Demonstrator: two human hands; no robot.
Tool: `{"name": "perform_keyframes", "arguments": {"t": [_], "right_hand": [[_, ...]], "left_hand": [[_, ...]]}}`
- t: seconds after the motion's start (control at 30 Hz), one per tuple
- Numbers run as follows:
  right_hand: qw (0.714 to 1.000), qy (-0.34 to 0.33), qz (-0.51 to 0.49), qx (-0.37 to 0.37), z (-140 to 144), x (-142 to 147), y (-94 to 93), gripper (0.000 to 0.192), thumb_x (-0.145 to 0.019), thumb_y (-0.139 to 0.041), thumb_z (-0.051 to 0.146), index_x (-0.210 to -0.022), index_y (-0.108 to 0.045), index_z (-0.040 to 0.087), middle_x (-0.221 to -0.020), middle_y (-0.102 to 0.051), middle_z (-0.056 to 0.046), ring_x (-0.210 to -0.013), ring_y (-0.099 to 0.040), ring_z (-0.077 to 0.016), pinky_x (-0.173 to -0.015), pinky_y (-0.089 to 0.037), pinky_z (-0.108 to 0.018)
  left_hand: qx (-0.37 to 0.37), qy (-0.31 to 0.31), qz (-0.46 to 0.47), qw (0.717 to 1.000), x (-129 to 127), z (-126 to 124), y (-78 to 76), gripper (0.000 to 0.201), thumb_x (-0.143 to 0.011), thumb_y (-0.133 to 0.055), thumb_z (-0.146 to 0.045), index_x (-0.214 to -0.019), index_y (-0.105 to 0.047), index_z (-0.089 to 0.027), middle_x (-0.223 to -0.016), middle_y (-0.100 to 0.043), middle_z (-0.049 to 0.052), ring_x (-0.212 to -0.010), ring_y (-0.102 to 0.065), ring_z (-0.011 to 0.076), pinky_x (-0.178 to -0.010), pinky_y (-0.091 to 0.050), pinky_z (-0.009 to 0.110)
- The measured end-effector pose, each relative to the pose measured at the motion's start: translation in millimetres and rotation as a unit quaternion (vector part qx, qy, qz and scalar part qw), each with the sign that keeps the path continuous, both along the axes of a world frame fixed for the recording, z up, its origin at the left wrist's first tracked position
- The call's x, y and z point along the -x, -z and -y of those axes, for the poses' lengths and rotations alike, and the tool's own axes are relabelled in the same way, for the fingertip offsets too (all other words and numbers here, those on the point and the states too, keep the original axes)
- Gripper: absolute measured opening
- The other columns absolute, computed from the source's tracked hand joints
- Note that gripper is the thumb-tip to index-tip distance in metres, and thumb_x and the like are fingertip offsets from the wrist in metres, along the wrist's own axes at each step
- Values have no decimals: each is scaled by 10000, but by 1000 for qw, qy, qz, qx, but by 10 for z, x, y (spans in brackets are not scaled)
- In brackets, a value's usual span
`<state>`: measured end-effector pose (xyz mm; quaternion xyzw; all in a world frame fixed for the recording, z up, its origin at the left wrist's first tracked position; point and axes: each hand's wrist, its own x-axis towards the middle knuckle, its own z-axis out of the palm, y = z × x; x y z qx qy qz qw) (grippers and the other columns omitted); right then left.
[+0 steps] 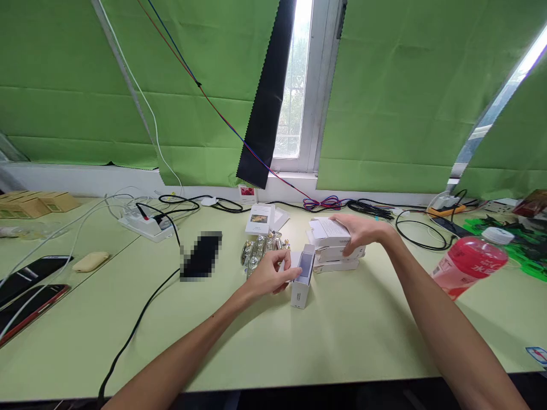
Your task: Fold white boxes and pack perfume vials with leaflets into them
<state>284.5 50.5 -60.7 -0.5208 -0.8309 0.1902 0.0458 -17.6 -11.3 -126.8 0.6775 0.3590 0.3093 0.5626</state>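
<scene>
White open cardboard box (300, 294) on the pale yellow-green counter (239, 347): apparently steadies it with the left hand's (274, 274) curled grip, cannot tell how closed, and clasps the topmost stacked white carton (326, 230) beside it with the right hand's (357, 229) wide-spread grip, likely for control.

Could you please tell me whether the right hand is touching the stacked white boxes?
Touching: the head view shows the right hand spread over the right end of the stacked white boxes.

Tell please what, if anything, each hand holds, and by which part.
Left hand: the open white box, by its left rim. Right hand: the top stacked box, by its right end.
</scene>
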Motion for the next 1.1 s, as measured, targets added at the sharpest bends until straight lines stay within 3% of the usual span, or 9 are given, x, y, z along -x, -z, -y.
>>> {"name": "perform_keyframes", "arguments": {"t": [0.43, 0.57, 0.8, 0.97, 1.1], "right_hand": [[998, 6, -55, 6, 75, -14, -102, 788, -562, -855, 317, -1276, -538, 215, -1238, -638, -75, -1121, -611, -313, -898, -509, -366], [996, 11, -69, -62, 40, 25, -118, 826, -595, -847, 327, -1336, -501, 212, -1307, -610, -94, -1175, -588, -324, -962, -481, -383], [966, 51, -95, -236, -307, 315, 9, 891, -602, -869, 329, -1376, -452, 187, -1286, -569, -142, -1235, -511, -363, -1050, -430, -470], [969, 87, -36, -228, -629, 542, 166, 881, -635, -856, 334, -1389, -423, 191, -1254, -543, -140, -1197, -486, -355, -986, -469, -469], [976, 80, -10, -202, -825, 656, 351, 911, -605, -876, 302, -1386, -416, 216, -1249, -538, -127, -1196, -483, -355, -989, -466, -473]], "left_hand": [[-7, 10, 18, 1000, 27, -48, 81, 431, -816, -736, -454, -717, -391, -217, -533, -442, -91, -396, -414, 66, -379, -261, 183], [-3, 7, 15, 1000, 30, -45, 83, 435, -818, -739, -458, -719, -390, -219, -516, -434, -95, -389, -409, 68, -380, -246, 184], [-1, 5, 13, 1000, 37, -41, 94, 425, -828, -732, -440, -718, -386, -218, -520, -448, -92, -397, -432, 71, -382, -260, 181], [0, 10, 25, 1000, 33, -45, 104, 407, -828, -730, -401, -708, -388, -215, -514, -465, -91, -386, -419, 63, -374, -273, 179], [8, 11, 29, 999, 32, -44, 108, 396, -821, -729, -400, -710, -396, -217, -508, -472, -89, -382, -413, 64, -361, -279, 176]]}}
